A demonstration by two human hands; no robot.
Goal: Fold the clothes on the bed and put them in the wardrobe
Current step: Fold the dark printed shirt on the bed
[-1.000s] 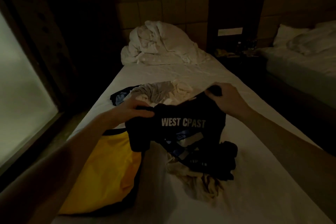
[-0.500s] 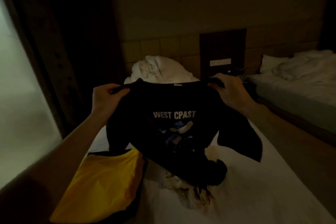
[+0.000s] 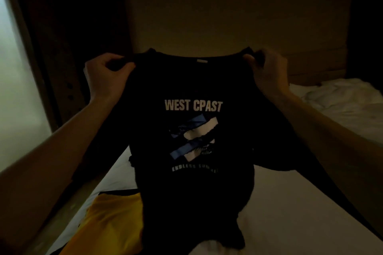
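So the bed (image 3: pixel 290 203) is mostly hidden now, since the black T-shirt (image 3: pixel 192 182) is hoisted way higher than it was a second ago. Back then it was bunched low over the heap of clothes in the middle of the bed; now it's stretched out full width in the air, print facing the camera, with its hem dangling down to about sheet level at the near end. The heap itself can't be seen any more, it's blocked by the shirt. The yellow garment (image 3: pixel 112 219) is left lying on the near left part of the bed, half tucked under the shirt's edge from this angle.

The left shoulder seam is pinched by the left hand (image 3: pixel 103 76), and the right one by the right hand (image 3: pixel 267 72), each grip clenched on fabric. The neckline is pulled fairly taut between them.

Probably what's meant by all this: the shirt is being shaken out and squared up so it can be laid flat and folded. Nothing looks folded yet, and no wardrobe is in view.
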